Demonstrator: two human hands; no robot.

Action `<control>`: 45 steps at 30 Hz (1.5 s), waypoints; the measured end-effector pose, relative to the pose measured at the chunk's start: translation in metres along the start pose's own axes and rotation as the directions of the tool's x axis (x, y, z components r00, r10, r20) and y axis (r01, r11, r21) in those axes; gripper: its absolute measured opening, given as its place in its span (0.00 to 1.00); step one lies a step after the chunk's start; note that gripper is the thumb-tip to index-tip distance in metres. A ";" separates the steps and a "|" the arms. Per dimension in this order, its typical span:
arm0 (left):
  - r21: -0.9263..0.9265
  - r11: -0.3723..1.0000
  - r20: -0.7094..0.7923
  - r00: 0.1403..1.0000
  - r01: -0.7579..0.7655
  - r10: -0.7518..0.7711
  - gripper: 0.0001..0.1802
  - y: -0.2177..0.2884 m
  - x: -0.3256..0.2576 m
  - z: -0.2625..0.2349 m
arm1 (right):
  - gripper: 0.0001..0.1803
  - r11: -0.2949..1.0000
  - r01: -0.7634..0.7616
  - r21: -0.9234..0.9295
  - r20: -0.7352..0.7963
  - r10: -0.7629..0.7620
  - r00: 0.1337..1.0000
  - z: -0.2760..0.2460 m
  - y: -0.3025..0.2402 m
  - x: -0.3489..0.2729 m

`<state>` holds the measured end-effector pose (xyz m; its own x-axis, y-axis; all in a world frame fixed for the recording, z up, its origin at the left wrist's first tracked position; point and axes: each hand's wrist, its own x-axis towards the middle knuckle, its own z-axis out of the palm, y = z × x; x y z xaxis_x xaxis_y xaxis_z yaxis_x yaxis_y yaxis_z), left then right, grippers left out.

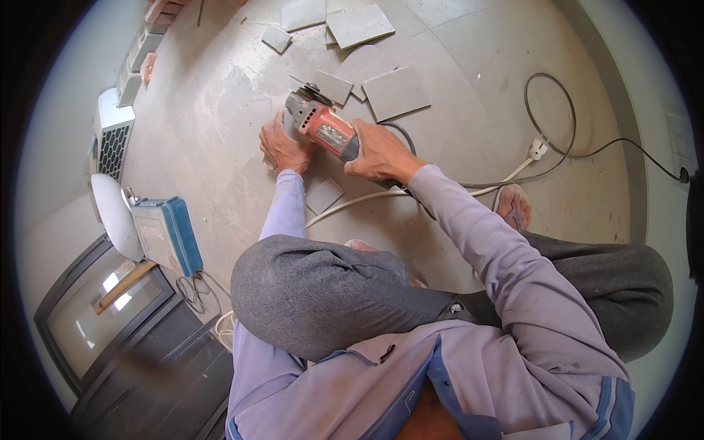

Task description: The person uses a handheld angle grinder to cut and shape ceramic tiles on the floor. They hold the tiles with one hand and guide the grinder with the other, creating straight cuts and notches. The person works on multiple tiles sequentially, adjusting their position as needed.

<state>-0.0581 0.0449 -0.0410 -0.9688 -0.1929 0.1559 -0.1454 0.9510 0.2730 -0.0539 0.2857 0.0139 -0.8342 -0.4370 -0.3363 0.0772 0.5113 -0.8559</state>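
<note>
Grinder (331,133), red and grey, is resting in the right hand (383,152), which is gripping its back end over the floor (469,95). The left hand (284,147) is curling its fingers just beside the grinder's head; I cannot tell if it is holding anything. A thin disc (316,92) is sticking out at the front. One big tile (397,93) is lying to the right of the disc, and a small tile (324,196) is lying near the left wrist. A white plug (539,149) is lying near the bare foot (514,206) on the right.
</note>
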 end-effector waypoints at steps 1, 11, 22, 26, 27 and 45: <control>0.005 1.000 -0.013 1.000 -0.011 0.011 0.48 -0.004 -0.001 0.002 | 0.34 1.000 0.004 0.008 0.010 -0.004 1.000 0.000 -0.001 0.000; 0.001 1.000 -0.009 1.000 0.025 -0.025 0.49 -0.003 0.000 0.005 | 0.35 1.000 0.018 -0.023 0.001 -0.018 1.000 0.000 0.004 0.000; -0.058 0.997 0.055 0.998 0.044 -0.041 0.53 0.009 0.002 -0.015 | 0.40 0.976 0.053 0.209 -0.136 -0.025 0.990 -0.032 0.007 -0.023; -0.269 0.954 0.123 0.987 0.132 -0.102 0.48 -0.002 0.009 -0.030 | 0.38 0.802 0.072 0.593 -0.123 0.002 0.992 -0.079 -0.015 -0.025; -0.367 0.912 0.147 0.980 0.181 -0.135 0.47 -0.010 0.012 -0.030 | 0.36 0.676 0.035 0.736 -0.067 0.021 0.998 -0.089 -0.017 -0.025; -0.831 0.227 0.447 0.852 0.508 -0.271 0.24 -0.010 -0.011 -0.006 | 0.30 0.137 -0.203 0.970 0.229 -0.211 0.950 -0.061 -0.032 0.009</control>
<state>-0.0448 0.0361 -0.0402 -0.8762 -0.3142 -0.3654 -0.3579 -0.0834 0.9300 -0.0970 0.3107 0.0627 -0.6841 -0.6925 -0.2291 0.7095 -0.5587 -0.4296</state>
